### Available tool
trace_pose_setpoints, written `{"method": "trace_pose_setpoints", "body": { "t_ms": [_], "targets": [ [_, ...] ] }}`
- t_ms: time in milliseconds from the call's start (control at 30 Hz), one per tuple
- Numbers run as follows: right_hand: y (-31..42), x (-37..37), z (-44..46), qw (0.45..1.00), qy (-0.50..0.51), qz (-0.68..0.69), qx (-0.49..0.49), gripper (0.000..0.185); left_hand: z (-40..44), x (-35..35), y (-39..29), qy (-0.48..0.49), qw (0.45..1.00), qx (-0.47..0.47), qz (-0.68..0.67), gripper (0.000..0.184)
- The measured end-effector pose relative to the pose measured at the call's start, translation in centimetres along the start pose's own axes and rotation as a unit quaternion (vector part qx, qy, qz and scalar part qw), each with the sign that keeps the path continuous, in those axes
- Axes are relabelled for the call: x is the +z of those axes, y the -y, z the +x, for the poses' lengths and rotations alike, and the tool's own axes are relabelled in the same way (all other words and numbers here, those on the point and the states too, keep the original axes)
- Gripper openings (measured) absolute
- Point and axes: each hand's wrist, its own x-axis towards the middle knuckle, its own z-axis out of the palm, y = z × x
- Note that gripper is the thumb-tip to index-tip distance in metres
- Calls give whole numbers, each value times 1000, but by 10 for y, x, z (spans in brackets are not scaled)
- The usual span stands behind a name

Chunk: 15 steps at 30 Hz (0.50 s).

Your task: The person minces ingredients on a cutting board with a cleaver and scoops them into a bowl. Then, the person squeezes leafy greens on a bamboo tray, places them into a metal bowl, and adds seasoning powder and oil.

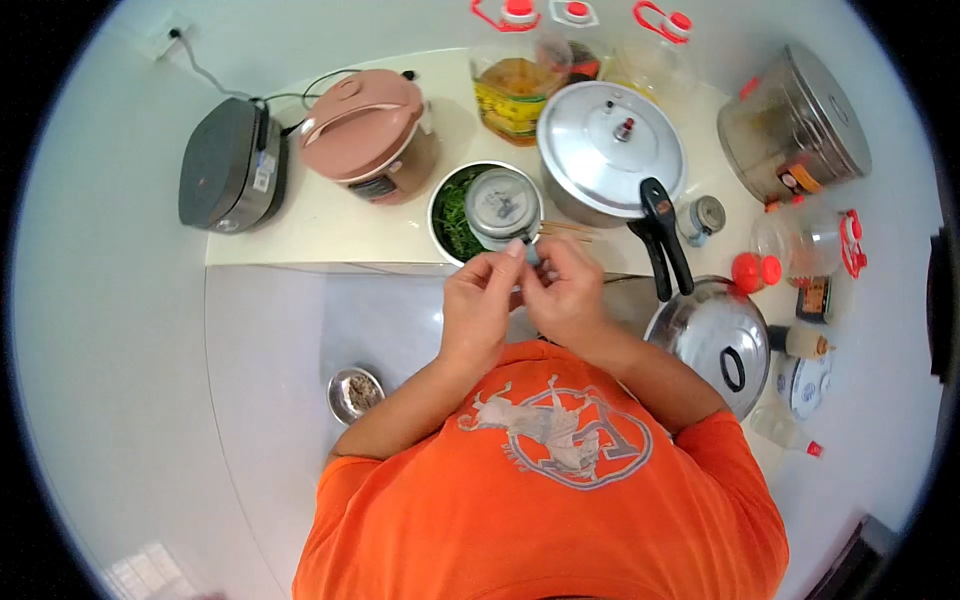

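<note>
My left hand (483, 300) and my right hand (565, 292) meet in front of my chest, both with fingers pinched closed. A small grey-blue piece (533, 254) shows at the fingertips, mostly hidden by them. Just beyond is a round glass jar with a grey metal lid (502, 204), overlapping a white-rimmed bowl (436, 236) of chopped greens (457, 215). I cannot tell whether the jar rests in the bowl or is held above it. Thin wooden chopsticks (568, 230) stick out to the right, partly behind my right hand.
A pressure cooker (600, 140), a pink-lidded cooker (365, 125) and a dark appliance (225, 165) stand along the counter. Oil jugs (510, 85) are behind. A lidded pan (705, 335), small jar (703, 215) and bottles are at right. A metal bowl (338, 402) sits lower left.
</note>
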Motion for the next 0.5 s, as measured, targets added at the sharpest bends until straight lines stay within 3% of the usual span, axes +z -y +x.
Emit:
{"method": "trace_pose_setpoints", "body": {
  "t_ms": [100,267,500],
  "targets": [
    [10,43,-1,996,31,81,6,18,3,-32,-3,-49,996,67,-31,28],
    [11,93,-8,984,131,91,-83,19,-1,-64,-17,-152,976,121,-98,22],
    [16,134,-9,972,156,112,-134,15,1,-118,-8,-183,969,156,-52,14]
  ]
}}
